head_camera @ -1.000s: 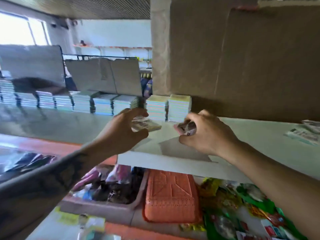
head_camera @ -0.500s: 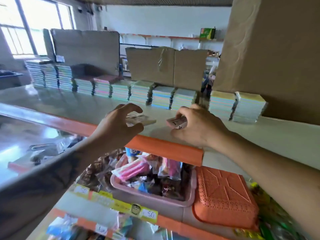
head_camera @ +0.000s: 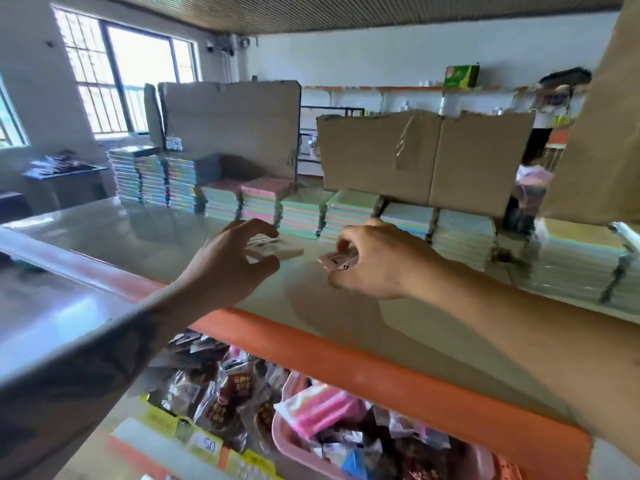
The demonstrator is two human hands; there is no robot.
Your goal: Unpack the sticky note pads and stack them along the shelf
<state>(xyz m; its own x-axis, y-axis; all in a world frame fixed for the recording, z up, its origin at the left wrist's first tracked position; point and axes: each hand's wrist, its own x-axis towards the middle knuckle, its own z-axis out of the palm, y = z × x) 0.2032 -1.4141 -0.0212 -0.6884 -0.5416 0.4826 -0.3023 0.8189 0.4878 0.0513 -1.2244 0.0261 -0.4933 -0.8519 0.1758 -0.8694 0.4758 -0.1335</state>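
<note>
My left hand (head_camera: 230, 268) grips a pale sticky note pad (head_camera: 278, 249) by its near edge, holding it just above the grey shelf top (head_camera: 145, 244). My right hand (head_camera: 377, 263) pinches a pinkish pad (head_camera: 337, 261) with dark printing, level with the other pad and a short gap to its right. Behind both hands a row of pastel pad stacks (head_camera: 346, 213) runs along the shelf. The stacks are taller at the left end (head_camera: 152, 178), and more stand at the far right (head_camera: 575, 265).
Cardboard sheets (head_camera: 426, 157) stand upright behind the stacks, and a large carton (head_camera: 599, 133) rises at the right. The shelf has an orange front lip (head_camera: 346, 362). Below it lie snack packets (head_camera: 221, 389) and a pink basket (head_camera: 287, 441). A person (head_camera: 547, 126) stands in the background.
The view has swung left along the shelf, bringing more of the row of stacks into sight. Both hands keep hold of their pads and travel left with the view.
</note>
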